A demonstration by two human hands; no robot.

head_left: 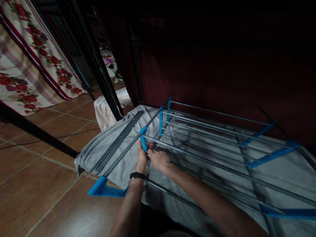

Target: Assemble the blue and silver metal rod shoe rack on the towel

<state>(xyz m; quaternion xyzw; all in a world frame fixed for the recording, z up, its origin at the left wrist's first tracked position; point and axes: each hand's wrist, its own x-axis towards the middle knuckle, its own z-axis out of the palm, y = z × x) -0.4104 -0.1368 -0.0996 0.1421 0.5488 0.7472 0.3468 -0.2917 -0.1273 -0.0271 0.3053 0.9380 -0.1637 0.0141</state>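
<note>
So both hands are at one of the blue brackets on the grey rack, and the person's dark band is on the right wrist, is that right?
Not quite: the dark band is on the left wrist, as the head view shows. Both hands, left hand and right hand, are indeed at a blue bracket on the grey rack.

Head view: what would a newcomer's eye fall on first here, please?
First, the grey rack with blue fittings, stretching rightward from the middle over a grey cloth. Then the left hand and right hand, close together at a blue bracket near the centre. Finally, the red-flowered fabric hanging at upper left.
</note>
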